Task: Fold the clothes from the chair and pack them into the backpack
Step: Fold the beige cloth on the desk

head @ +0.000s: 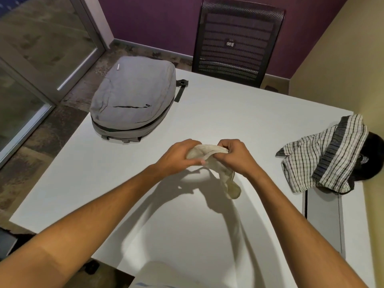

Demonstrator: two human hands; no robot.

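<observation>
A cream-coloured sock (223, 175) hangs above the middle of the white table (239, 113). My left hand (178, 156) and my right hand (236, 156) both grip its upper end, and its toe dangles down to the right. A grey backpack (133, 98) lies flat at the table's far left corner, its main zip partly undone along the side. Checked black-and-white shorts (324, 154) lie crumpled at the table's right edge, draped over a dark cap (372, 154).
A black mesh office chair (236, 42) stands behind the table's far edge, with nothing on its backrest. A yellow wall runs along the right side. Glass panels and patterned carpet lie to the left.
</observation>
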